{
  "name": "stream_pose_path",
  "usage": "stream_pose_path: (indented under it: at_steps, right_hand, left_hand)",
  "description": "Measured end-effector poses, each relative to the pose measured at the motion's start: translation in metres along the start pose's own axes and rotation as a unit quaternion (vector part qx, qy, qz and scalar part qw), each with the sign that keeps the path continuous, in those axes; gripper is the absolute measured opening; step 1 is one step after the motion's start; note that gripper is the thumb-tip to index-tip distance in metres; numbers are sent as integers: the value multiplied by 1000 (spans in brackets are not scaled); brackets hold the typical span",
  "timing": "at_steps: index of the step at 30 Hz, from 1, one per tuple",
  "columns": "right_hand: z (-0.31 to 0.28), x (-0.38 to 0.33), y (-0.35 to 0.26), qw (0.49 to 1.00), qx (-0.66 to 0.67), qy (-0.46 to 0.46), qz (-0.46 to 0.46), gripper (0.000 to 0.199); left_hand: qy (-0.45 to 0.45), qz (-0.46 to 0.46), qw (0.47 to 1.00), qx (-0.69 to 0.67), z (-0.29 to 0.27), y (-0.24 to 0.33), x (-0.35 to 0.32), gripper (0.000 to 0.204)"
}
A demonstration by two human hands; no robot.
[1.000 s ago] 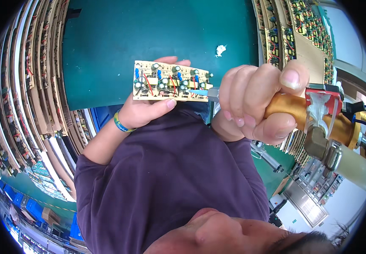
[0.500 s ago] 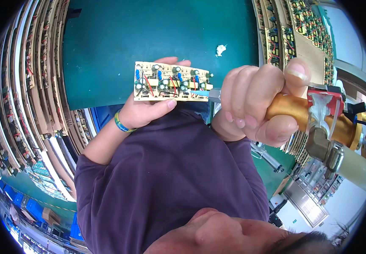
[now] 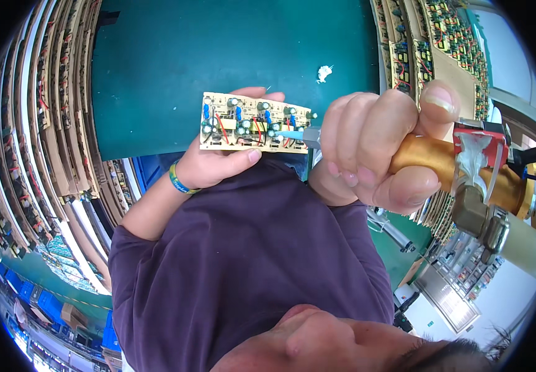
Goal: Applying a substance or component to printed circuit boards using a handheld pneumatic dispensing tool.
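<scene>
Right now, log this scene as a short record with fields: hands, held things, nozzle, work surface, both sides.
left hand: holds a tan circuit board, thumb at its lower edge in the picture
right hand: gripped around a gold-coloured tool
nozzle: light blue, pointing left over the board's right part; contact hard to tell
work surface: green, with a white clump on it
left side: rows of boards with cardboard
right side: more boards and cardboard
</scene>
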State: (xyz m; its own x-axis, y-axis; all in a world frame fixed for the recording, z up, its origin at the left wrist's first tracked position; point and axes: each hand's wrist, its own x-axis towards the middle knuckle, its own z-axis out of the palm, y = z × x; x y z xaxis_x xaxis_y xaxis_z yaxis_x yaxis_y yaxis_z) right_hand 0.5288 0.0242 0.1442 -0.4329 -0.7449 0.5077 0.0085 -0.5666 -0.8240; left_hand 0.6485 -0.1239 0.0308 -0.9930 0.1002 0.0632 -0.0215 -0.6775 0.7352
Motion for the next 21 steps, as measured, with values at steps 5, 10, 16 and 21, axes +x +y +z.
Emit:
stream_pose_path:
  at_steps: [5,10,16,21]
  right_hand:
    - [0,-1,-1,1000,-3,5,2,58]
    - [0,-2,-1,1000,-4,6,2,59]
    - [-1,0,-1,1000,12,-11,-9,61]
    - [3,2,-2,1000,22,-18,-12,62]
  left_hand:
    - [-13,2,1000,4,-1,-1,2,69]
    - [-13,0,1000,1,1,-1,2,69]
    - [-5,-6,1000,5,2,-3,2,69]
    - [-10,-15,999,32,3,-2,4,69]
